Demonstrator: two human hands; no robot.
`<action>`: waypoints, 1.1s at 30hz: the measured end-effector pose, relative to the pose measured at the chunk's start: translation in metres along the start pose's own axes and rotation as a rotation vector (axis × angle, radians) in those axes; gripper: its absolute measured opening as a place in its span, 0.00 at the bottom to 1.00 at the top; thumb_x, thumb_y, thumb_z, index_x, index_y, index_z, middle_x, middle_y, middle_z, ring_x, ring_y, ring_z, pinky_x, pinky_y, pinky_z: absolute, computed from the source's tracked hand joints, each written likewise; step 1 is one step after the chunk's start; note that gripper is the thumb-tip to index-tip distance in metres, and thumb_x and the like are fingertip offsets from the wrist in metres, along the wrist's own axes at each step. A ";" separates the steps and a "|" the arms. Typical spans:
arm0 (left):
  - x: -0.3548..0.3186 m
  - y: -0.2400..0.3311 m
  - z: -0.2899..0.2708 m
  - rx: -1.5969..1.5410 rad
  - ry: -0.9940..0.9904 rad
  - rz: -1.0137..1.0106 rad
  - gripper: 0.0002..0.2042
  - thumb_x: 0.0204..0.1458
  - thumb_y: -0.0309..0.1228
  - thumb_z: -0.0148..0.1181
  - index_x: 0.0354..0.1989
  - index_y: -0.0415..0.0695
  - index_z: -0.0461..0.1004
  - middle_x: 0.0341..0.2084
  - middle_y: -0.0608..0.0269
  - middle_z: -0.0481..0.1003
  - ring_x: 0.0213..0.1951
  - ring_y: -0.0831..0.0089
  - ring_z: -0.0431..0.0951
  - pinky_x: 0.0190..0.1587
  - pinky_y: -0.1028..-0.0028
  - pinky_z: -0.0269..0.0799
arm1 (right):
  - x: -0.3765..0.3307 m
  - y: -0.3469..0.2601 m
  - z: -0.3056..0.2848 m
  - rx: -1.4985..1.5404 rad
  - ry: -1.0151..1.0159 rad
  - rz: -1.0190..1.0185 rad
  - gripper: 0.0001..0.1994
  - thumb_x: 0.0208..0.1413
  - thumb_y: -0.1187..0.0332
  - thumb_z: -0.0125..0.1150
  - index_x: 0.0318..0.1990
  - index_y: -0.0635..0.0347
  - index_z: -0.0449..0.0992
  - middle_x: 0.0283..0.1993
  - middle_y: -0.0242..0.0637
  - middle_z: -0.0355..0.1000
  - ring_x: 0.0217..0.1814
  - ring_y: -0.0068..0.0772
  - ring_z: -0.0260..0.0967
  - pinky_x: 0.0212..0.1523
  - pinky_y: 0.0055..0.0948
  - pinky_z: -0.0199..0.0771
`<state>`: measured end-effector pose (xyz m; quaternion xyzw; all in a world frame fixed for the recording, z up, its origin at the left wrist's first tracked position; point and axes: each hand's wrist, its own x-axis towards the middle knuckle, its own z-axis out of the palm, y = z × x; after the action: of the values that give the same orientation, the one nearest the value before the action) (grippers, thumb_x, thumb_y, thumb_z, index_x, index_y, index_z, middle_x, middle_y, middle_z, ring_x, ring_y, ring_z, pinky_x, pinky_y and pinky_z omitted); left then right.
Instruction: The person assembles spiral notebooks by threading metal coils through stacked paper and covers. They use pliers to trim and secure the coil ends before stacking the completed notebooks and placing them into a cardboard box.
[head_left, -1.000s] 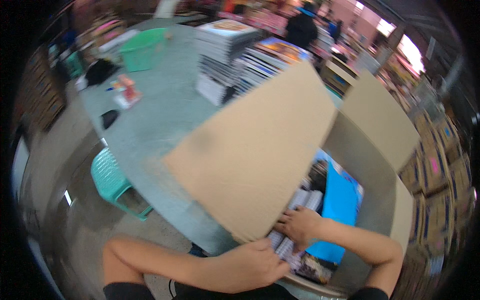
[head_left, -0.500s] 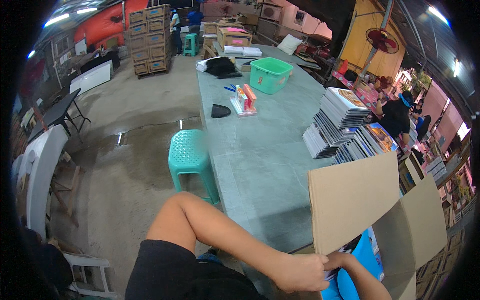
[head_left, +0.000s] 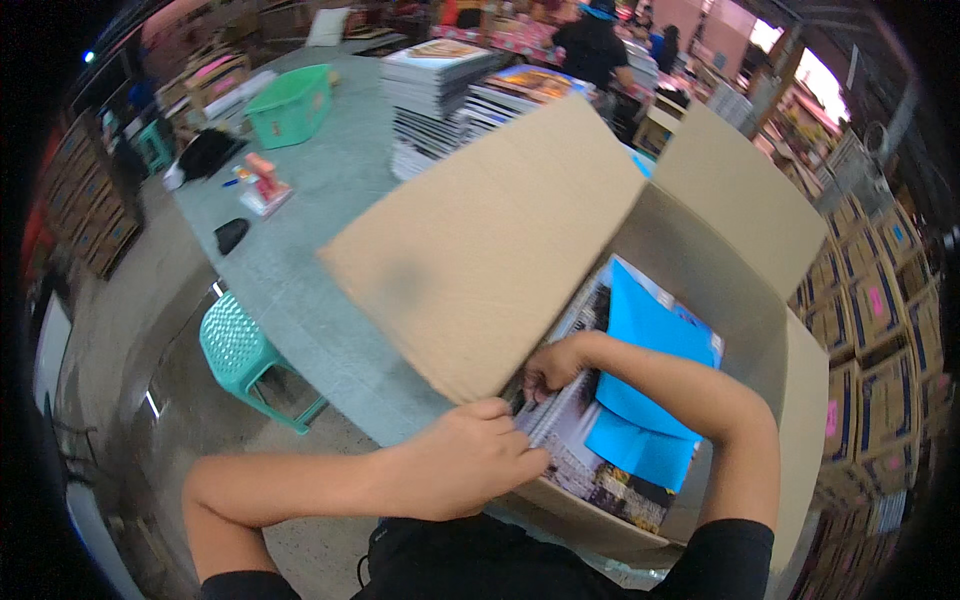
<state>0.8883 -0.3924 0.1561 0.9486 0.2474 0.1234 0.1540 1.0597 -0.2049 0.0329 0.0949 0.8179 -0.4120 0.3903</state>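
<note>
Here, a stack of spiral-bound books (head_left: 575, 440) is seen lying flat inside an open cardboard box (head_left: 740, 300), directly under and between the fingertips of both hands. The left hand (head_left: 465, 460) is laid over the near edge of the stack, its fingers curled and closed against the wire spines – the fingertips are pressed onto the top cover, just inside the box's near wall. The right hand (head_left: 550, 365) is reached in from the far side, its fingers bent down and tucked at the stack's left edge, beside the raised left flap (head_left: 480, 250); whether a book is actually pinched there cannot be told, since the fingertips are hidden by the flap's rim. Just beyond the right fingers, a blue sheet (head_left: 645, 380) is seen spread across the books, touching them.

One box is counted, with two large flaps standing open – the left one and the far flap (head_left: 740, 195). Two hands are in the box. Well beyond the fingers, on the grey table (head_left: 330, 210), two tall piles of magazines (head_left: 440, 95) are stacked, and one green basket (head_left: 290, 105) is set near the far end. One teal plastic stool (head_left: 240, 350) is stood on the floor to the left of the left hand.
</note>
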 end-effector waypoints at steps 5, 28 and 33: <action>-0.002 0.003 -0.009 0.003 -0.021 -0.042 0.17 0.34 0.31 0.62 0.34 0.45 0.65 0.23 0.63 0.67 0.32 0.65 0.72 0.47 0.66 0.63 | -0.025 -0.015 -0.005 0.038 0.024 -0.031 0.20 0.43 0.77 0.56 0.48 0.63 0.74 0.42 0.43 0.75 0.44 0.35 0.71 0.44 0.33 0.68; 0.002 0.005 -0.001 0.091 0.032 -0.076 0.10 0.39 0.35 0.53 0.30 0.48 0.66 0.20 0.68 0.63 0.30 0.71 0.70 0.48 0.68 0.64 | -0.002 -0.011 -0.005 -0.174 0.037 0.081 0.16 0.43 0.66 0.60 0.42 0.60 0.76 0.37 0.47 0.75 0.41 0.44 0.71 0.40 0.38 0.69; 0.004 0.003 -0.017 -0.162 -0.070 -0.042 0.18 0.50 0.45 0.52 0.40 0.42 0.69 0.28 0.59 0.70 0.36 0.64 0.73 0.49 0.66 0.65 | -0.010 -0.015 0.001 -0.145 0.087 0.023 0.15 0.41 0.66 0.62 0.37 0.63 0.77 0.31 0.48 0.74 0.33 0.44 0.70 0.35 0.41 0.67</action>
<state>0.8878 -0.3883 0.1737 0.9314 0.2508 0.1067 0.2413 1.0597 -0.2133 0.0484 0.0934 0.8606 -0.3427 0.3650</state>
